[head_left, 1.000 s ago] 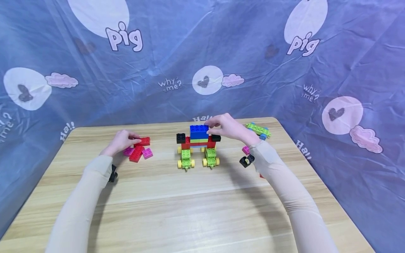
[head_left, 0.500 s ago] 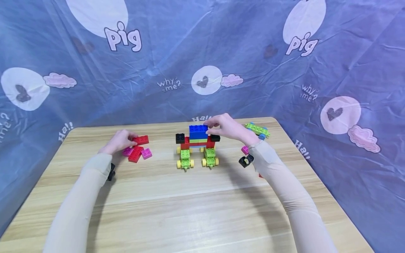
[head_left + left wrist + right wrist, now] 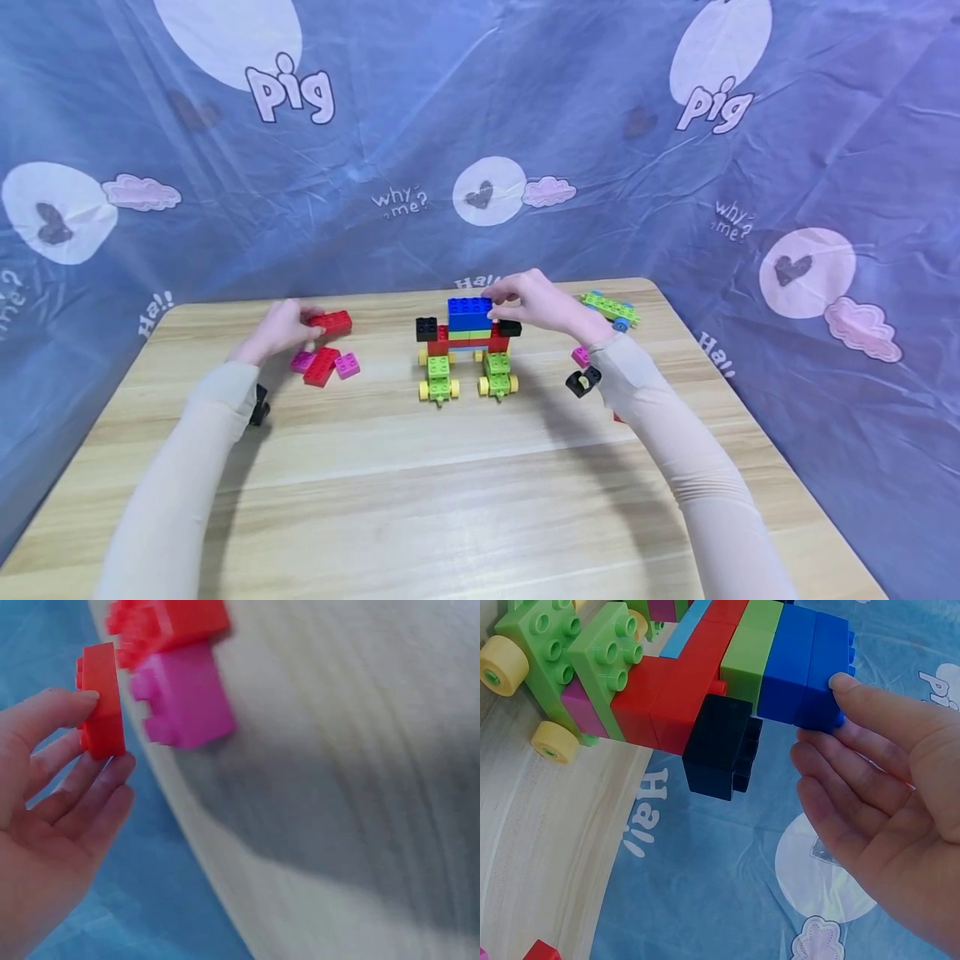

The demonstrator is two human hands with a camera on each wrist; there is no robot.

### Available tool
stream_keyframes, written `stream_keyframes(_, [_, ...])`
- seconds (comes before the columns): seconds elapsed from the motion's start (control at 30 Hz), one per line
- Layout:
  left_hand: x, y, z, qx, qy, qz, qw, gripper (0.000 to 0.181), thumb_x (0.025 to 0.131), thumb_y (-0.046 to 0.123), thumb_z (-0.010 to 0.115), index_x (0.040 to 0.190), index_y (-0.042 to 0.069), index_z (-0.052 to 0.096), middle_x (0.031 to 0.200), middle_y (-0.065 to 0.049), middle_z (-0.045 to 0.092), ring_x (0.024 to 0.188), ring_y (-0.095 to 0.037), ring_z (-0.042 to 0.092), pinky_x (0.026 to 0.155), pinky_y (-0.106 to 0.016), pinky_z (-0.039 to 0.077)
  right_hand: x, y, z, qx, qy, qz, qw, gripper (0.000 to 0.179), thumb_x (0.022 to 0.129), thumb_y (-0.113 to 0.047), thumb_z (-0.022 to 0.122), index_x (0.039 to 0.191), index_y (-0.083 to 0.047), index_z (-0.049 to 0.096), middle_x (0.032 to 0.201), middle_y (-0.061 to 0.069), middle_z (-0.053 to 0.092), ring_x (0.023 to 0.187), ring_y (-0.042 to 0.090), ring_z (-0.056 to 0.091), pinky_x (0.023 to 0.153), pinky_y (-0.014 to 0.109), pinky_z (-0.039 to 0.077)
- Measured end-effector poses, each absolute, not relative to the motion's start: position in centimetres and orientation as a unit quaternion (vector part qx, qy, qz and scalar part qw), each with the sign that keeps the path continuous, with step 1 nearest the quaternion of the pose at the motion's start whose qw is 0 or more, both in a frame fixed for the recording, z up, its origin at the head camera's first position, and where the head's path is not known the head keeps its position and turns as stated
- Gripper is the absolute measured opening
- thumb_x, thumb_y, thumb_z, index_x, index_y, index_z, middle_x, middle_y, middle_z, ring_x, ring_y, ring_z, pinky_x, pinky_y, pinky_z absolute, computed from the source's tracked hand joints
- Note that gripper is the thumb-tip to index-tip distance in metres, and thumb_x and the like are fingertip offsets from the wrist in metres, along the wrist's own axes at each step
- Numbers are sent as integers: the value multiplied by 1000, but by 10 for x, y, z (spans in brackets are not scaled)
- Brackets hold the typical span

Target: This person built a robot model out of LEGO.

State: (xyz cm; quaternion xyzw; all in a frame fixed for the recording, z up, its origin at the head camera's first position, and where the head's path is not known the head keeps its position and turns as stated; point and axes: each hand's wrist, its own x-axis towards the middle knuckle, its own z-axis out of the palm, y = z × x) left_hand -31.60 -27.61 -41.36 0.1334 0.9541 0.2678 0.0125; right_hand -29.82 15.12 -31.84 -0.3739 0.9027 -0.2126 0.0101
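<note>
My left hand [image 3: 277, 330] pinches a red brick [image 3: 336, 322] between thumb and fingers, held over the back left of the table. The left wrist view shows this red brick [image 3: 105, 701] with its studs toward the palm. At mid-table stands a built brick figure [image 3: 469, 340] on green wheeled bases [image 3: 439, 382], with red, light green and blue layers. A black brick [image 3: 427, 328] juts from each side. My right hand [image 3: 538, 302] grips the end of the top blue brick [image 3: 826, 671], thumb on one face and fingers behind.
Near my left hand lie another red brick [image 3: 322, 367] and pink bricks [image 3: 347, 365]. A black piece [image 3: 259, 408] sits by the left wrist. To the right are a green wheeled base [image 3: 611, 309], a pink brick [image 3: 581, 357] and a black piece [image 3: 583, 382].
My left hand has lifted the red brick slightly and drawn it back and to the left, away from the other loose bricks. The right hand stays on the blue brick.
</note>
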Motion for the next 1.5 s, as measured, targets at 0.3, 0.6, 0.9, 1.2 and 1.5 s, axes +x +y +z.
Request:
stream_keyframes(0.3, [-312, -267, -378, 157, 941, 297, -43, 39, 86, 16, 75, 119, -4, 68, 104, -26, 72, 90, -32, 71, 72, -18, 47, -299, 152, -317, -373, 904, -212, 11, 34, 91, -17, 71, 122, -2, 69, 118, 16, 73, 102, 27, 72, 90, 40, 60])
stream_keyframes(0.6, [-303, -244, -352, 196, 930, 305, -59, 35, 85, 17, 77, 117, 4, 72, 102, -18, 74, 92, -28, 71, 82, -28, 53, -299, 152, -318, -366, 906, -214, 19, 35, 92, -17, 71, 123, -2, 69, 119, 15, 72, 103, 27, 72, 90, 40, 60])
stream_keyframes(0.9, [-290, -210, -325, 230, 912, 336, -54, 35, 87, 17, 76, 119, 7, 71, 115, -17, 71, 102, -31, 70, 93, -48, 56, -300, 153, -319, -375, 902, -215, 7, 35, 91, -17, 71, 122, -2, 69, 118, 16, 73, 101, 27, 72, 90, 42, 60])
stream_keyframes(1.2, [-288, -178, -323, 243, 891, 382, -33, 38, 87, 22, 76, 123, 10, 70, 121, -12, 70, 107, -27, 68, 90, -36, 59, -298, 153, -323, -369, 903, -218, 10, 34, 92, -17, 71, 122, -2, 69, 118, 15, 73, 101, 26, 72, 89, 41, 60])
stream_keyframes(1.5, [-289, -152, -317, 278, 880, 385, -24, 37, 87, 20, 76, 122, 8, 69, 116, -12, 70, 105, -25, 68, 95, -44, 57, -298, 153, -321, -369, 904, -218, 8, 36, 91, -18, 72, 123, -2, 68, 118, 16, 73, 102, 27, 72, 89, 39, 60])
